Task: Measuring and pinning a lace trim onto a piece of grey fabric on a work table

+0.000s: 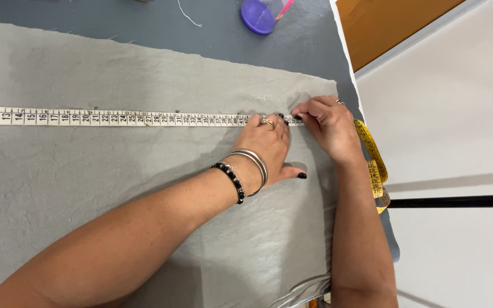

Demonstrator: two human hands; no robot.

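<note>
A white measuring tape (115, 118) lies flat across a light grey fabric (87, 188), running from the left edge to the right. My left hand (266, 145), with rings and bracelets, presses its fingertips on the tape near the fabric's right edge. My right hand (329, 122) sits just to the right of it, fingers pinched at the tape by the fabric's edge. The tape's yellow end (375, 165) hangs over the table's right side behind my right wrist.
The fabric lies on a dark grey table (309, 40). A purple lid and clear cup (261, 14) stand at the table's far edge. A white thread (188, 16) lies near them. Right of the table is a white floor (457, 131) with a black bar (457, 201).
</note>
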